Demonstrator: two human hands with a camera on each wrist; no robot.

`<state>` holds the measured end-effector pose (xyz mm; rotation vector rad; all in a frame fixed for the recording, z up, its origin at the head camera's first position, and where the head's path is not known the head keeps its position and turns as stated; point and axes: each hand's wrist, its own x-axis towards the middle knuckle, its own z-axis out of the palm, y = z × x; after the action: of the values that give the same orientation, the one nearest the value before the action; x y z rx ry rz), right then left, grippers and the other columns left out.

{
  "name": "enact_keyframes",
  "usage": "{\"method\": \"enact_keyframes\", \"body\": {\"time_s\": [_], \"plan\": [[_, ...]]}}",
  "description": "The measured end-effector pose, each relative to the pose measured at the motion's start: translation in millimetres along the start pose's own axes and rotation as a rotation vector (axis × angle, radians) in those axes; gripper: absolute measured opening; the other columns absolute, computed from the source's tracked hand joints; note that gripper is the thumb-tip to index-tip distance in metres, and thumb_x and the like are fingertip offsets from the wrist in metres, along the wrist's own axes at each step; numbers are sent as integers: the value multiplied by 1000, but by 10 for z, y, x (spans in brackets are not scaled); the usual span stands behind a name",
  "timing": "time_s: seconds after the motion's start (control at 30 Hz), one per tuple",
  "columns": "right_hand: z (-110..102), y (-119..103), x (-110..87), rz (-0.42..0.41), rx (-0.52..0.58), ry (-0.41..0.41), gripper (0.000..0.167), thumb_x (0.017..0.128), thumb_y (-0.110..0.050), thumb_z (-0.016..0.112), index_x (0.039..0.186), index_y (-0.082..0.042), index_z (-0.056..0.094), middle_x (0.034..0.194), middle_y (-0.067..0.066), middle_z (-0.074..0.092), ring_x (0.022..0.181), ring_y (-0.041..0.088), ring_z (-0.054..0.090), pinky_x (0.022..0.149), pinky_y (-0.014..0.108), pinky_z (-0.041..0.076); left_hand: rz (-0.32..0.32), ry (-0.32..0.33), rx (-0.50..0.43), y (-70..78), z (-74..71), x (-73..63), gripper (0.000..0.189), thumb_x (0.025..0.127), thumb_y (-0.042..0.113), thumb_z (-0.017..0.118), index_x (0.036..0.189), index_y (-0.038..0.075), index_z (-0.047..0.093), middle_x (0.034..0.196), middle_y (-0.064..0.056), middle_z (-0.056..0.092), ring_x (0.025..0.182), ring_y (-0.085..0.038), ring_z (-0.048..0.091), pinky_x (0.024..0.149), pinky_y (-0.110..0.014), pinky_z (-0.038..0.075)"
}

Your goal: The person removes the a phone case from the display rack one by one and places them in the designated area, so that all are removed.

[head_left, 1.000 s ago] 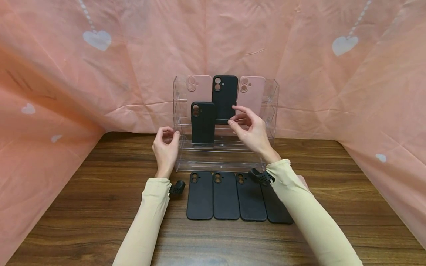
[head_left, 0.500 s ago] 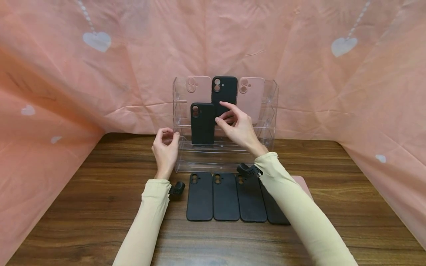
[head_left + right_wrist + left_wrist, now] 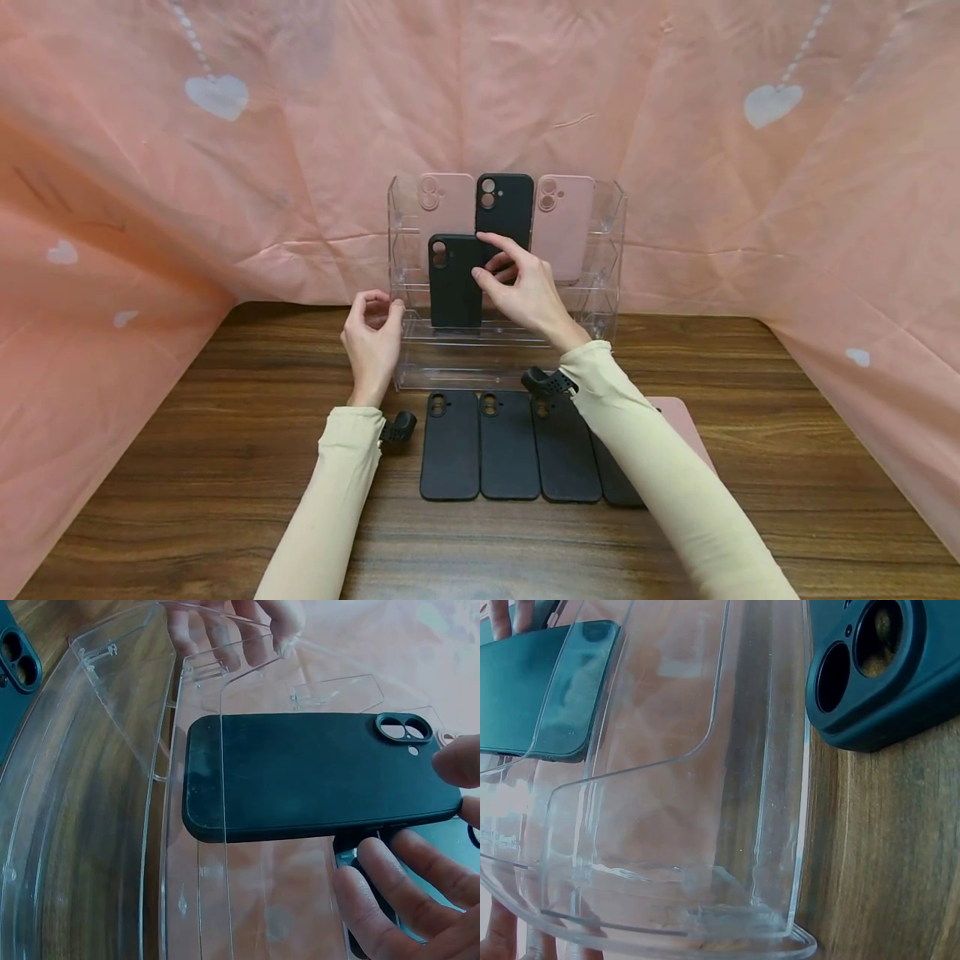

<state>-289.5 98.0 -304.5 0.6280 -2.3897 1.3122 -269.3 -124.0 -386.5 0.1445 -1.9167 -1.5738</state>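
Observation:
A clear tiered display stand (image 3: 498, 375) holds upright phone cases. A black phone case (image 3: 455, 287) stands on a lower tier at left, its camera cutout at the top. My left hand (image 3: 372, 337) grips the stand's left side panel between thumb and bent fingers. At the black case's upper right edge is my right hand (image 3: 525, 292), with index fingertip by its top corner and thumb lower down. In the right wrist view, the thumb (image 3: 459, 761) overlaps that case's top end, while other fingers hang loosely below its edge. Whether they press on it, I cannot tell.
On the top tier stand a pink case (image 3: 447, 204), a second black case (image 3: 517, 204) and another pink case (image 3: 566, 225). Several black cases (image 3: 450, 458) lie in a row on the wooden table before the stand. A pink case (image 3: 686, 421) lies partly under my right sleeve.
My right hand has moved left, from before the upper black case to the right edge of the lower one. The left hand keeps its hold on the stand's side.

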Motion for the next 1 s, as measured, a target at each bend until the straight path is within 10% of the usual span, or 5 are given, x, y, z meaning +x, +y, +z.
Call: {"method": "enact_keyframes", "body": {"time_s": [0.57, 1.0], "plan": [[171, 13, -51, -92, 284, 63, 41, 91, 8, 63, 128, -3, 51, 100, 22, 64, 85, 34, 69, 64, 18, 51, 14, 0, 1, 10, 2, -8, 17, 91, 20, 72, 100, 8, 65, 97, -8, 72, 74, 2, 65, 70, -15, 49], [126, -2, -28, -113, 436, 167, 42, 88, 16, 61, 126, 4, 50, 97, 23, 63, 84, 13, 63, 73, 18, 54, 12, 3, -6, -6, 6, 0, 16, 91, 20, 72, 100, 8, 65, 97, -9, 72, 74, 0, 66, 69, -15, 49]]}}
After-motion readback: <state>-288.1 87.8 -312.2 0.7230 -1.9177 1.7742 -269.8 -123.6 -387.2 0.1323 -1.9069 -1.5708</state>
